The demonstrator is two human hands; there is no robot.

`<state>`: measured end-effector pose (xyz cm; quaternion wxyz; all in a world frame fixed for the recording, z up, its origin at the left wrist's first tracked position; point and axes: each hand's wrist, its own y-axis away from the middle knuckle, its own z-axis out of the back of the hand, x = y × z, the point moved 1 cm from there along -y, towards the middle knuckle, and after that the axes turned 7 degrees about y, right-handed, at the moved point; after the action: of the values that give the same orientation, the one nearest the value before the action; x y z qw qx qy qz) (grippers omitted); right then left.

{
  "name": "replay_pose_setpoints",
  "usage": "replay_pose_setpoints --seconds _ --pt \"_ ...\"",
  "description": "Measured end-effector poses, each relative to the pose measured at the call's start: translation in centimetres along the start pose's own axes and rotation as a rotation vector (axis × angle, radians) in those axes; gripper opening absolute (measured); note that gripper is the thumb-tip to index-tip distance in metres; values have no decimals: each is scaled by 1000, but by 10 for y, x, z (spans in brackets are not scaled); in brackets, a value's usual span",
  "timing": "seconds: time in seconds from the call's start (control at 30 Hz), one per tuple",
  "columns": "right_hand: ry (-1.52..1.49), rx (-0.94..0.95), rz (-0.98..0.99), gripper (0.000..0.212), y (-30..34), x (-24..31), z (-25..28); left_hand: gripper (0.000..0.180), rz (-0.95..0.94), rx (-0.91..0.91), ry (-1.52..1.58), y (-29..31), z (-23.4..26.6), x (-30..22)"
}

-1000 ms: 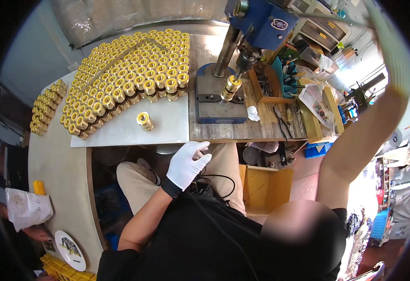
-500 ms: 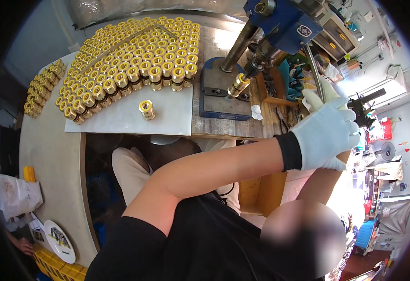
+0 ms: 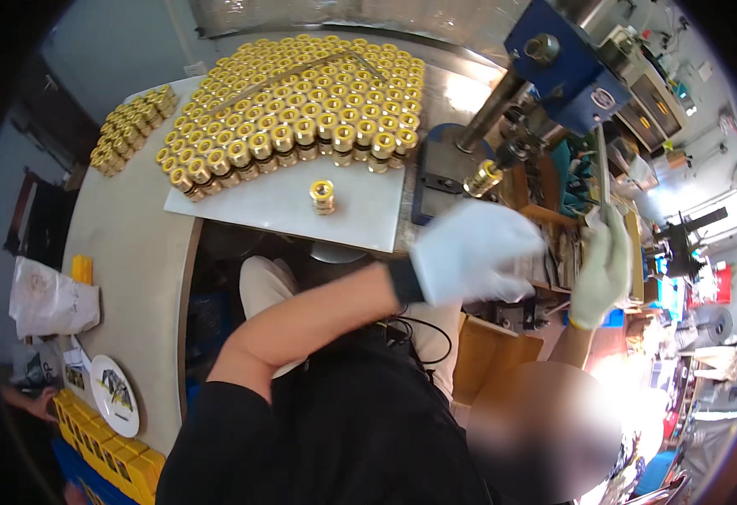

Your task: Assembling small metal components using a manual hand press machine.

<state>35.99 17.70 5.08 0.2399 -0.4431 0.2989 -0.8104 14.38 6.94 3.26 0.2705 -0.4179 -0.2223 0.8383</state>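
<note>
My left hand, in a pale blue-white glove, is smeared by motion in front of the press base. Its fingers look spread, with nothing seen in them. Gloved in cream, my right hand is closed round the lower end of the press lever. Below the spindle of the blue arbor press, a brass fitting with a yellow top sits tilted in this view. Another single brass fitting stands upright on the white board, left of my left hand.
Rows of brass fittings cover the board's far part, a thin metal strip across them. A smaller group stands farther left. Tools lie in a wooden tray beside the press. Yellow bins and another person's hand are at lower left.
My left hand has let go at the lever and moved left and toward the press base. My right hand stays at the lever. The whole view has shifted, moving the bench rightward.
</note>
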Motion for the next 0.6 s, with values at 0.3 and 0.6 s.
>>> replay_pose_setpoints --seconds 0.3,0.6 --pt "-118 -216 391 43 -178 20 99 38 519 -323 -703 127 133 155" --pt "355 156 463 44 -99 -5 -42 29 604 -285 -779 122 131 153"
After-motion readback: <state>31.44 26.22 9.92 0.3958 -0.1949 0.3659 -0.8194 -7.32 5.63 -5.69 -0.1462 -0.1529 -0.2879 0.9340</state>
